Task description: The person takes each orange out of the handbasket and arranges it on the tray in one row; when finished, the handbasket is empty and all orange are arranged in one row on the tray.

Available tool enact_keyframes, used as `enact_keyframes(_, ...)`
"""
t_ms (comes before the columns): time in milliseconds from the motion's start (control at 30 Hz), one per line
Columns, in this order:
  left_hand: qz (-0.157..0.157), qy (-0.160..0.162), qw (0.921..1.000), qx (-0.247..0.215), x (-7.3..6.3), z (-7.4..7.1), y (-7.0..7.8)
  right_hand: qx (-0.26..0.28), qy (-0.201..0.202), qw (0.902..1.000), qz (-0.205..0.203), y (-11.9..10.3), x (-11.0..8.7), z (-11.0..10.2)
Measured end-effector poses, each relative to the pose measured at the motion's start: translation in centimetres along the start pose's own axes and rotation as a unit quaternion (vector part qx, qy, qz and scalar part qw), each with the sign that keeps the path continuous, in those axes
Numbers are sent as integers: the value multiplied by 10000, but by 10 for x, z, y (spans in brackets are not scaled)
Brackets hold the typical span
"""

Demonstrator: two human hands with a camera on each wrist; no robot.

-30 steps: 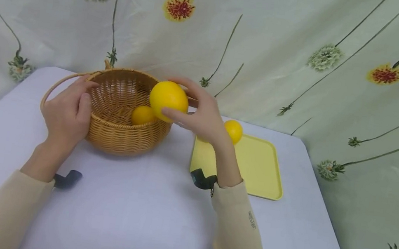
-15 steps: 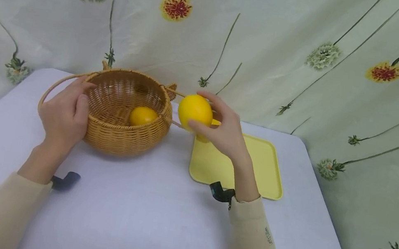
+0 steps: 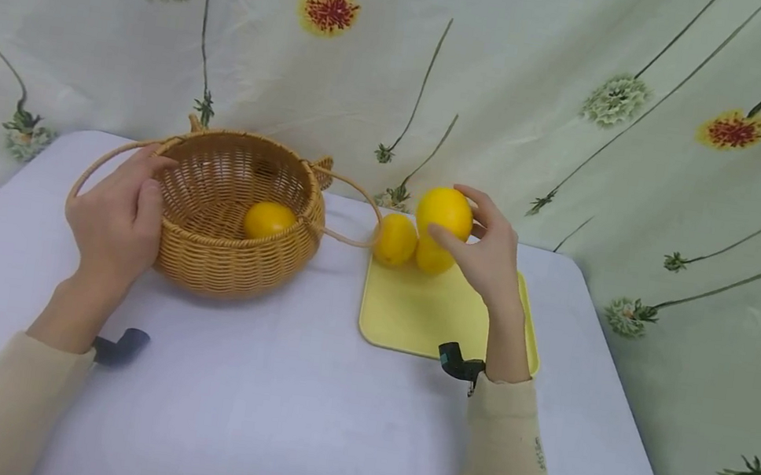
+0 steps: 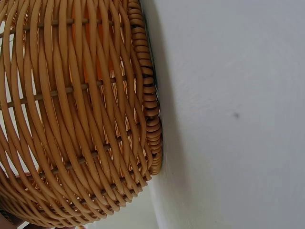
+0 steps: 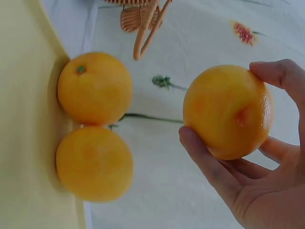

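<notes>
In the head view my right hand [image 3: 490, 255] holds an orange [image 3: 444, 212] between thumb and fingers, raised above the yellow tray [image 3: 424, 318]. Two more oranges sit side by side at the tray's back edge: one on the left [image 3: 395, 240], another [image 3: 433, 260] partly hidden behind the held one. The right wrist view shows the held orange [image 5: 228, 112] apart from both. My left hand [image 3: 115, 217] grips the left rim of a wicker basket [image 3: 234, 267]. Inside that basket lies one orange [image 3: 269, 221]. The left wrist view is mostly basket weave [image 4: 71, 109].
The basket's right handle [image 3: 376, 225] sticks out sideways and reaches the left orange on the tray. A white cloth [image 3: 260, 405] covers the table. Behind it hangs a flower-print curtain [image 3: 513, 87].
My right hand has carried the orange from over the basket's right rim rightward to above the tray. The basket's right handle has swung down outward. My left hand keeps its grip on the basket.
</notes>
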State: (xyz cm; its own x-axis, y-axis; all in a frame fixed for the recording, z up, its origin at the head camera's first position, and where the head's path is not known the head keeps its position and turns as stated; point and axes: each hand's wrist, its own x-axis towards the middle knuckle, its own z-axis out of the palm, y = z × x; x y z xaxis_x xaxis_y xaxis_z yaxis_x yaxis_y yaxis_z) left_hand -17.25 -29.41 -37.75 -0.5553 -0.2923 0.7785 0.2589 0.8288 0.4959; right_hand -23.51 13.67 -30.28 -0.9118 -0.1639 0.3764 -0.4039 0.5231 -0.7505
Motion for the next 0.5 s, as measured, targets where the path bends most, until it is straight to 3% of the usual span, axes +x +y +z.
enact_keyframes(233, -31, 89, 9999, 40, -3, 0, 0, -451, 407, 9970, 485, 21, 1, -9)
enact_keyframes(500, 50, 128, 9999, -23, 1, 2, 3, -902, 985, 9871, 882, 42, 1, -18)
